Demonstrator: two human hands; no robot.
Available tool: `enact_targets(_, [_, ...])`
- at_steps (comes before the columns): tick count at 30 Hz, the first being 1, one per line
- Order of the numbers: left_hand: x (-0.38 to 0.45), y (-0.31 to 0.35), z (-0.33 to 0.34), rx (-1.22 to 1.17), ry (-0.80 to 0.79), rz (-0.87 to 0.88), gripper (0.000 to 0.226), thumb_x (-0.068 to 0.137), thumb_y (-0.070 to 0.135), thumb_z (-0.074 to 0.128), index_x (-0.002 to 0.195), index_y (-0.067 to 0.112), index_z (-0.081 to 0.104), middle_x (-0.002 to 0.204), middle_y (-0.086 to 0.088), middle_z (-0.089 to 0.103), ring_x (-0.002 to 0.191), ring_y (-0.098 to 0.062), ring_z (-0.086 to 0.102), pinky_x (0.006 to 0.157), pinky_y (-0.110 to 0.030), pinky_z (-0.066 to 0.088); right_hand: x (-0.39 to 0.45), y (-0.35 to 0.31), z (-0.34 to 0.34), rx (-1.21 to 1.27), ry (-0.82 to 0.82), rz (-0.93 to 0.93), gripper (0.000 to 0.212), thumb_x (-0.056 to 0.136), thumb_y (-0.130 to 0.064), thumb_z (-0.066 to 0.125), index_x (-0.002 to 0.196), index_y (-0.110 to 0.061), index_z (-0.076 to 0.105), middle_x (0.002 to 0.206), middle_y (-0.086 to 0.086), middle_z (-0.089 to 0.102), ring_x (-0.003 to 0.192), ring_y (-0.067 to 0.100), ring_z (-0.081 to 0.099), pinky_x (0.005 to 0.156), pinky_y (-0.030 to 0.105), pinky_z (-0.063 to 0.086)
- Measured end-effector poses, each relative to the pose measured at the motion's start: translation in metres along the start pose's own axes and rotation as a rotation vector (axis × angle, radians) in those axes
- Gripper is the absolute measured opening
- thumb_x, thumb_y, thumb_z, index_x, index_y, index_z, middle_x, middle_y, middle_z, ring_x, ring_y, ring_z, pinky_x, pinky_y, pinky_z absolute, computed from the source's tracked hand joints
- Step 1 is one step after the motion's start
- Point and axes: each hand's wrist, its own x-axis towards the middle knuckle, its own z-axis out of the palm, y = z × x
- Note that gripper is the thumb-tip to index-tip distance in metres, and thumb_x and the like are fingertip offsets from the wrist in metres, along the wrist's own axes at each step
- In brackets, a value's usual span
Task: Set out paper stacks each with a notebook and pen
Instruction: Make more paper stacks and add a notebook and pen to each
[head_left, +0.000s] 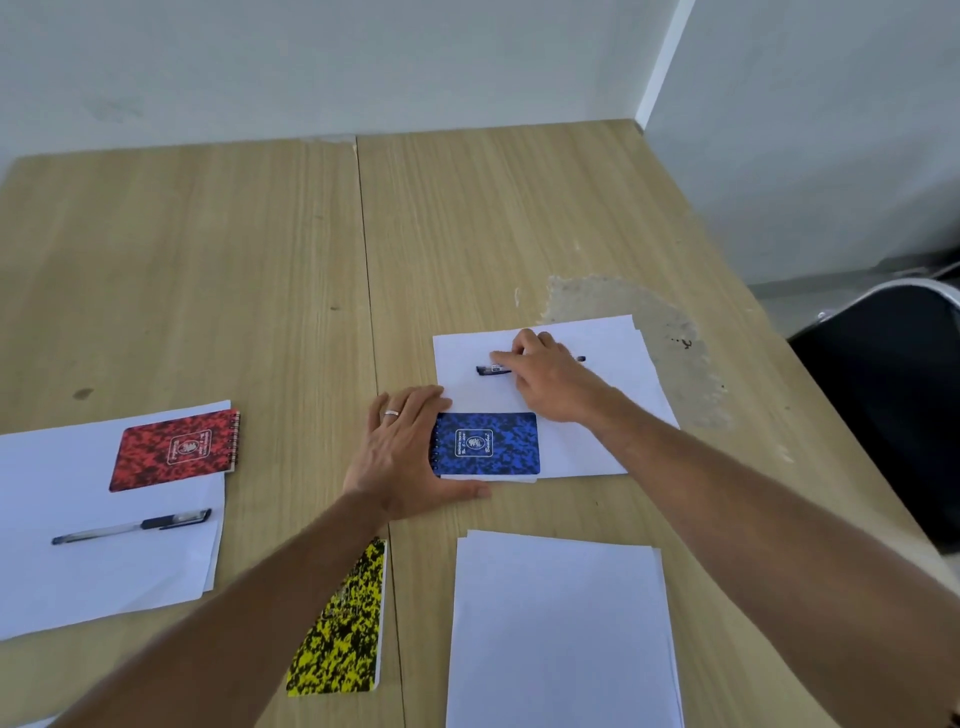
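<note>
A blue notebook (487, 442) lies on the near left corner of a paper stack (618, 395) right of centre. My left hand (402, 452) lies flat beside the notebook's spiral edge, thumb along the stack's near edge. My right hand (550, 376) rests over a black pen (491, 369) on that stack, fingertips on its barrel. At the left a second paper stack (78, 582) carries a red notebook (176, 449) and a pen (132, 526). A bare third stack (561, 629) lies in front of me. A yellow notebook (343, 623) lies on the table beside it.
The wooden table (234, 260) is made of two tops joined at a seam and meets white walls at the back and right. A worn patch (649, 322) marks the surface behind the right stack. A dark chair (893, 405) stands off the right edge.
</note>
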Motion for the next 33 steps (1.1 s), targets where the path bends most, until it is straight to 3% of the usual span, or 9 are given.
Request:
enact_targets(5, [0.000, 0.002, -0.002, -0.017, -0.022, -0.008, 0.122, 0.051, 0.105, 0.050, 0.138, 0.020, 0.048, 0.146, 0.006, 0.046, 0.141, -0.017, 0.038, 0.123, -0.051, 0.018, -0.031, -0.020, 0.001, 0.039, 0.149, 0.104, 0.052, 0.101, -0.005, 0.044, 0.153, -0.011, 0.041, 0.141, 0.014, 0.041, 0.126, 0.033, 0.043, 0.107, 0.045, 0.037])
enact_targets(9, [0.001, 0.004, -0.017, -0.217, -0.093, -0.116, 0.100, 0.075, 0.095, 0.030, 0.136, 0.019, 0.050, 0.141, 0.000, 0.054, 0.135, -0.021, 0.045, 0.118, -0.048, 0.025, -0.089, -0.059, 0.009, 0.139, 0.267, 0.155, 0.043, 0.096, -0.009, 0.051, 0.139, -0.011, 0.058, 0.129, 0.013, 0.052, 0.115, 0.034, 0.050, 0.097, 0.048, 0.045])
enact_targets(12, [-0.005, -0.001, -0.040, -0.420, -0.171, -0.234, 0.075, 0.087, 0.083, 0.033, 0.127, 0.026, 0.058, 0.133, 0.003, 0.060, 0.126, -0.021, 0.054, 0.111, -0.049, 0.040, -0.134, -0.108, 0.023, 0.290, 0.215, 0.123, 0.028, 0.091, -0.015, 0.051, 0.109, -0.011, 0.072, 0.104, 0.013, 0.066, 0.098, 0.036, 0.061, 0.086, 0.046, 0.050])
enact_targets(15, [-0.048, -0.012, -0.063, -0.389, -0.155, -0.266, 0.037, 0.086, 0.047, 0.056, 0.113, 0.025, 0.068, 0.114, 0.002, 0.065, 0.108, -0.023, 0.062, 0.100, -0.043, 0.050, -0.172, -0.171, 0.036, 0.417, 0.013, 0.131, 0.011, 0.090, -0.021, 0.061, 0.090, -0.017, 0.071, 0.091, 0.005, 0.072, 0.090, 0.028, 0.067, 0.081, 0.041, 0.056])
enact_targets(18, [-0.113, -0.020, -0.079, -0.280, -0.232, -0.349, 0.030, 0.084, 0.017, 0.065, 0.114, 0.016, 0.068, 0.112, -0.008, 0.062, 0.106, -0.030, 0.062, 0.096, -0.041, 0.051, -0.187, -0.230, 0.054, 0.426, -0.146, 0.236, 0.033, 0.087, -0.039, 0.073, 0.105, -0.013, 0.065, 0.105, 0.009, 0.068, 0.100, 0.031, 0.066, 0.083, 0.037, 0.054])
enact_targets(21, [-0.167, -0.018, -0.086, -0.238, -0.338, -0.543, 0.045, 0.085, 0.020, 0.069, 0.127, 0.013, 0.057, 0.123, -0.011, 0.058, 0.111, -0.031, 0.060, 0.091, -0.035, 0.048, -0.187, -0.268, 0.074, 0.341, -0.112, 0.295, 0.087, 0.071, -0.055, 0.085, 0.137, -0.013, 0.047, 0.126, 0.012, 0.051, 0.114, 0.034, 0.055, 0.093, 0.045, 0.052])
enact_targets(23, [-0.188, -0.017, -0.083, -0.407, -0.352, -0.646, 0.052, 0.084, 0.014, 0.068, 0.134, 0.010, 0.053, 0.123, -0.008, 0.064, 0.107, -0.025, 0.064, 0.081, -0.031, 0.052, -0.185, -0.282, 0.086, 0.262, -0.093, 0.297, 0.105, 0.068, -0.057, 0.087, 0.150, -0.017, 0.035, 0.137, 0.014, 0.042, 0.121, 0.036, 0.047, 0.102, 0.047, 0.047])
enact_targets(28, [-0.197, -0.010, -0.084, -0.608, -0.301, -0.742, 0.021, 0.081, 0.012, 0.063, 0.098, 0.012, 0.074, 0.097, -0.011, 0.078, 0.087, -0.025, 0.074, 0.070, -0.038, 0.059, -0.185, -0.298, 0.109, 0.359, 0.052, 0.378, 0.056, 0.079, -0.035, 0.070, 0.129, -0.019, 0.050, 0.123, 0.011, 0.052, 0.116, 0.036, 0.052, 0.095, 0.044, 0.048])
enact_targets(33, [-0.205, -0.011, -0.090, -0.791, -0.316, -0.885, 0.018, 0.089, 0.016, 0.064, 0.095, 0.010, 0.079, 0.095, -0.015, 0.079, 0.083, -0.027, 0.076, 0.080, -0.041, 0.062, -0.199, -0.304, 0.105, 0.531, 0.021, 0.415, 0.081, 0.069, -0.055, 0.076, 0.137, -0.026, 0.043, 0.123, 0.007, 0.050, 0.119, 0.028, 0.045, 0.101, 0.042, 0.045])
